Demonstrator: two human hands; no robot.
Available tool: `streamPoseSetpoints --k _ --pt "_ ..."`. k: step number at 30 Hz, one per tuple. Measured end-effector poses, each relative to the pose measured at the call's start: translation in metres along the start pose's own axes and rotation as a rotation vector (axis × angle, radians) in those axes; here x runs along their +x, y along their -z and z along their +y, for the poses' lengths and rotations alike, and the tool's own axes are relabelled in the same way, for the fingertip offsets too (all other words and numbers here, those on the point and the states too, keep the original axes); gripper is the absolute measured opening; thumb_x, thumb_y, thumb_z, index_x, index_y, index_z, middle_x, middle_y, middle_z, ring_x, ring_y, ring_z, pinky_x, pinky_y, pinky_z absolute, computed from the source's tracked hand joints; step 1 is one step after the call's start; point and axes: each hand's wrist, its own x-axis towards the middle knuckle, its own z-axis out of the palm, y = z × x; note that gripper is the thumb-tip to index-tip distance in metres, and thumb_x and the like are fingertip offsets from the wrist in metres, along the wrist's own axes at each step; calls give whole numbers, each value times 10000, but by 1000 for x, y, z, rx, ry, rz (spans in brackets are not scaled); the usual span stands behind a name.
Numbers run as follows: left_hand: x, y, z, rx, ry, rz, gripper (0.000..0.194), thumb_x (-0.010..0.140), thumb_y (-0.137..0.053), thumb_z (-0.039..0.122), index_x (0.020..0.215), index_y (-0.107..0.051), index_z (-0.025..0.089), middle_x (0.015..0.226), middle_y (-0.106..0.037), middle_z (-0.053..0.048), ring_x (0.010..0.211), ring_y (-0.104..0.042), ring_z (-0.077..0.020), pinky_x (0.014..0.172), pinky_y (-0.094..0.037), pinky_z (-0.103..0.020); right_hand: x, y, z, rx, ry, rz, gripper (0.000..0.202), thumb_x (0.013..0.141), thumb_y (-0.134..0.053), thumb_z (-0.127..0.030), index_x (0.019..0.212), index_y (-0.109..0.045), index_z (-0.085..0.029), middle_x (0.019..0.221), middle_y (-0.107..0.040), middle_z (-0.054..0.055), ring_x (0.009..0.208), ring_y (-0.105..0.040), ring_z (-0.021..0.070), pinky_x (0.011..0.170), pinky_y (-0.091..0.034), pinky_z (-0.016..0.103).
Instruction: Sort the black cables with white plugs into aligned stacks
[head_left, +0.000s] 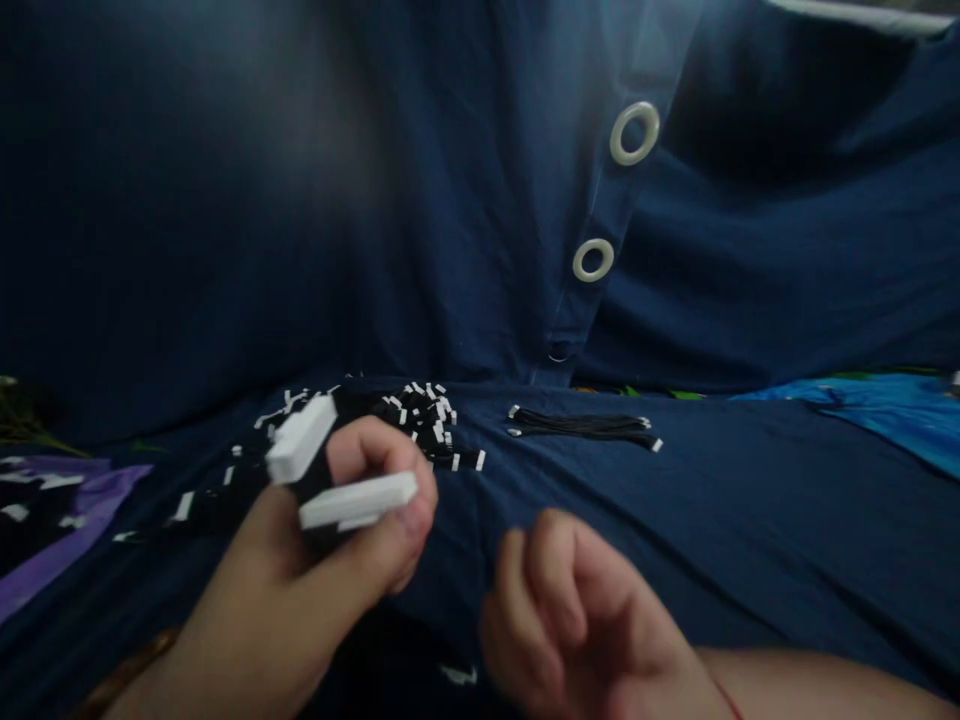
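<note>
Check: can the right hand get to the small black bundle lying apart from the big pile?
Probably yes. The right hand is curled and holds nothing, and only bare blue cloth lies between it and the bundle.

**One head view, close over your lap**

You have a single camera, worn on your head, facing forward and down. It sits very near your left hand (330,560) and right hand (577,620), low in the picture, with dark blue cloth (750,520) filling everything beyond.

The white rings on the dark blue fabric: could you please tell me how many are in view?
2: the upper white ring sits toward the top right, and the lower white ring lies just below-left of it. Folds may hide others.
</note>
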Motion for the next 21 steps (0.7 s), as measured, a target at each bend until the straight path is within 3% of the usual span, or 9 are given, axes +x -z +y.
streamPoseSetpoints --k 2,5,8,12,14,17,21 --pt "5 -10 11 -110 39 -52 186 874 -548 292 735 -472 195 602 -420 51 476 -376 -46 454 -346 -177 9 6 -1 227 -72 192 345 838 -610 -371 718 -338 -197 655 -358 -47 530 -329 63 484 -302 194" --pt "18 -26 26 -214 38 -92 210 890 -516 269 715 -451 172 606 -432 43 520 -435 -58 525 -380 -202 26 12 -15 217 -135 261 278 855 -599 -283 698 -399 -169 621 -370 -49 533 -330 60 511 -267 216" --pt "34 -39 40 -315 68 -162 228 884 -511 249 696 -412 167 572 -379 59 442 -348 -35 478 -331 -193 51 13 -38 175 -37 293 258 873 -578 -282 687 -442 -165 586 -384 -48 516 -346 64 502 -266 216" --pt "45 -51 54 -351 -56 -187 236 886 -500 235 687 -395 163 547 -279 75 404 -212 -15 401 -167 -164 86 14 -66 80 149 337 204 869 -576 -256 710 -490 -162 605 -446 -35 531 -395 69 517 -318 210" --pt "45 -54 55 -363 -100 -184 220 892 -497 251 710 -413 161 554 -271 77 407 -201 -11 398 -161 -159 94 17 -72 -21 168 355 145 839 -613 -236 763 -520 -155 658 -506 -25 570 -455 69 546 -367 203" --pt "42 -53 46 -352 -176 -130 153 896 -510 278 795 -474 168 585 -332 67 460 -307 -25 447 -280 -156 92 23 -68 -79 39 279 148 840 -610 -256 912 -547 -142 750 -561 -6 651 -524 80 610 -435 209" --pt "43 -45 31 -112 -271 -71 181 896 -516 322 796 -513 170 660 -493 22 626 -493 -74 601 -421 -188 85 33 -53 -33 -83 89 325 874 -561 -308 1147 -511 -139 787 -540 -9 675 -533 83 635 -474 225"
